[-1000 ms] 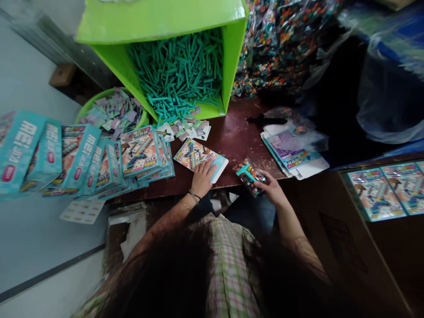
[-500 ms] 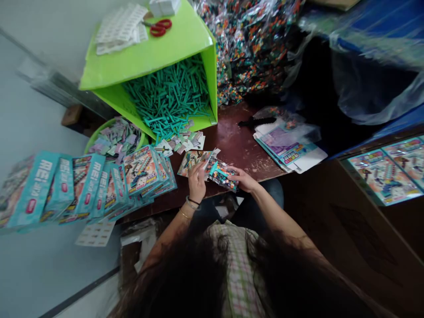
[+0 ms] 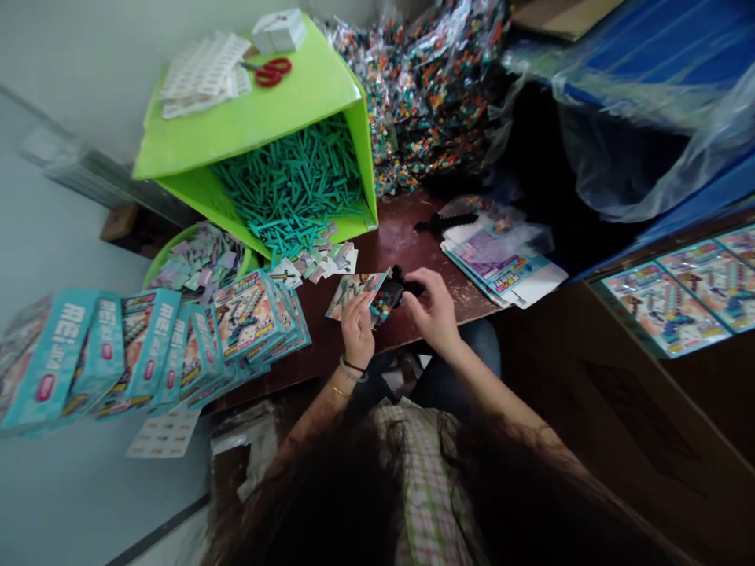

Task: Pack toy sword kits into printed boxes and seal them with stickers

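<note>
My left hand is closed around a printed cardboard box, held tilted over the table. At the box's right end a bag of colourful beads shows only in part. My right hand pinches a dark black piece by the box's right end; its full shape is hidden by my fingers. Beyond my hands, a black sword-shaped piece lies on the table. Small sachets and printed cards lie behind the box.
A green bin on its side holds teal sticks; red scissors lie on it. Bead bags are piled behind. Boxes are stacked left; flat boxes lie right. A round tub holds sachets.
The bead bag and teal stick that lay by my right hand are now mostly out of sight at the box. My right hand has moved up and now has the black piece.
</note>
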The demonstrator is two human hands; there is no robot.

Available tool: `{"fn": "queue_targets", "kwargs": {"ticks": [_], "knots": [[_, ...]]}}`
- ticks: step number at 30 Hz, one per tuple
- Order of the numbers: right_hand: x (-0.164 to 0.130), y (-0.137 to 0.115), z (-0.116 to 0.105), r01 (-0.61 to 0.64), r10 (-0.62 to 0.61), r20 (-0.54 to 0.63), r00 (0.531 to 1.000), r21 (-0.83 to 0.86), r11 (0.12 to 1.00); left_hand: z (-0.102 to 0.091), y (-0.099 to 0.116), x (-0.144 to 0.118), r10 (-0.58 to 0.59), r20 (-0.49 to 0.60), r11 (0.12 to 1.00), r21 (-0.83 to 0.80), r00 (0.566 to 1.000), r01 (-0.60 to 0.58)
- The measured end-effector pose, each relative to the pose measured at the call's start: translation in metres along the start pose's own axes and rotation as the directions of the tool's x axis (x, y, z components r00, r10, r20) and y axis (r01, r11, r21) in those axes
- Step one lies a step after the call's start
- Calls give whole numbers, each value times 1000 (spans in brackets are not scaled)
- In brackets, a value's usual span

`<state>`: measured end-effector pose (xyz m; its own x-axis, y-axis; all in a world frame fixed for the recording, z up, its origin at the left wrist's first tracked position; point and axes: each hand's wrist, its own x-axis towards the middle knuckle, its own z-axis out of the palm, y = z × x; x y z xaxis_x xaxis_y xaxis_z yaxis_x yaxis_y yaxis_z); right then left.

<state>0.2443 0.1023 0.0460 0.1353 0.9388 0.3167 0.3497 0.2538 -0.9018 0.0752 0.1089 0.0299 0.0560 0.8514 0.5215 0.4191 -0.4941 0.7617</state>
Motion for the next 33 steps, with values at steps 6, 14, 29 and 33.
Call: {"fn": "queue_targets", "kwargs": {"ticks": [6,14,29,33], "knots": [[9,-10,15,210,-200,156,967,-54,976,-18,2,18,-168,-101,984,-83,981,160],[22,-17,39,208,-202,62,977,-96,973,-21,23,25,-269,-114,941,-241,956,236],[47,-3,18,49,-48,-37,998,40,998,-45,-16,61,-521,-162,772,-508,838,381],[52,6,47,-168,118,228,967,214,962,-41,-24,36,-526,-264,792,-497,809,353]]}}
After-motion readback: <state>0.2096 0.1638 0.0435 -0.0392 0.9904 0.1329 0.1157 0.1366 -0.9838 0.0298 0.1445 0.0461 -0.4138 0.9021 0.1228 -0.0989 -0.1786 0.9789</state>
